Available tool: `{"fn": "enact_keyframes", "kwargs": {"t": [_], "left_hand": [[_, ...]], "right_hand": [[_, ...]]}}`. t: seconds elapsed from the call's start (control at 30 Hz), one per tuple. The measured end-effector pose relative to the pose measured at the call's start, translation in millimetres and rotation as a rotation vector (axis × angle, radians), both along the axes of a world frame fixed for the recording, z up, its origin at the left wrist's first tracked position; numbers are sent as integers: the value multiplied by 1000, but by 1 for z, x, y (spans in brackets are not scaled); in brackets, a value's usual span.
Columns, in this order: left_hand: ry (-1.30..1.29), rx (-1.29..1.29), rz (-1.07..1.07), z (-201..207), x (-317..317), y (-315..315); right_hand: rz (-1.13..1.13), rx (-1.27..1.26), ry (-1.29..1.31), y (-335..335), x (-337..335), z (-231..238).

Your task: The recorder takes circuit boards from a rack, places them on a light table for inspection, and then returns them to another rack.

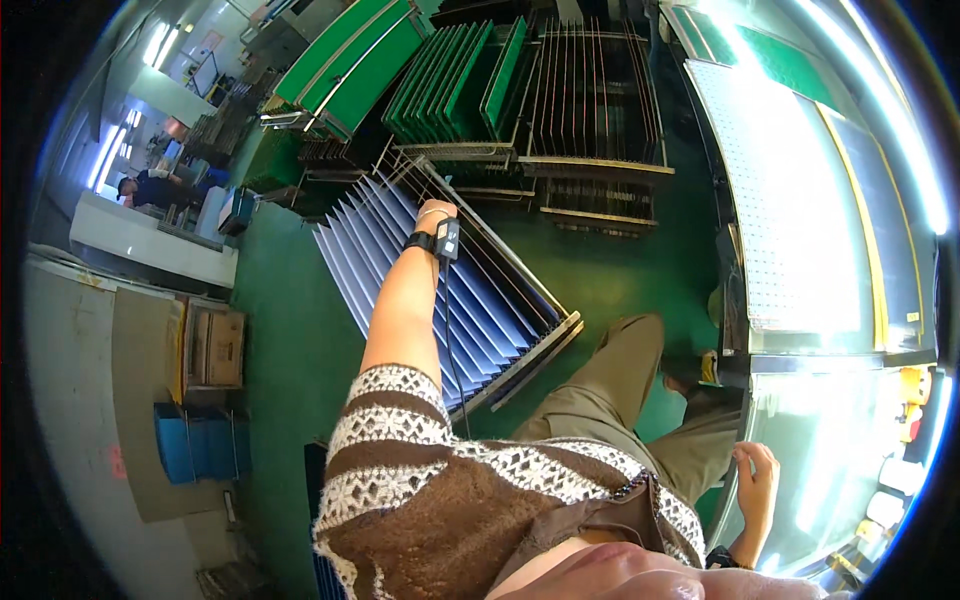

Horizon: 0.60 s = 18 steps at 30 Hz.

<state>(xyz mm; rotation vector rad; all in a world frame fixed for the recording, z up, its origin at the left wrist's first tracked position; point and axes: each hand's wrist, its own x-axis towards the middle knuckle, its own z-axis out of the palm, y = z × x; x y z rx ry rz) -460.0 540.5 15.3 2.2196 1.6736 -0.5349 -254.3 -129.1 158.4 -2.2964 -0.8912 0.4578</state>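
Thin, flat, pale-blue panels (500, 325): smooth face, low sheen; base material not determinable.
The straight-barred rack frame (562, 333) appears to be dull metal. Upright rectangular green panels (440, 85) read smooth and matt. The long, brightly lit bench (800, 440) shows a smooth, glossy, glass-like top with strong glare. The green floor (290, 320) is smooth, softly glossy. The brown-and-white patterned top (390, 425) is textured knit; the olive trousers (590, 390), matt cloth. The blue box-shaped container (190, 445) resembles plastic.
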Motion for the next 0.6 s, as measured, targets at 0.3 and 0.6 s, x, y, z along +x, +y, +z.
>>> {"fn": "enact_keyframes", "kwargs": {"t": [0.3,0.6], "left_hand": [[-956,204,156,230,-48,-67],[-1386,341,-152,421,2,-210]], "right_hand": [[104,146,316,56,12,16],[511,415,1982,180,-70,-19]]}}
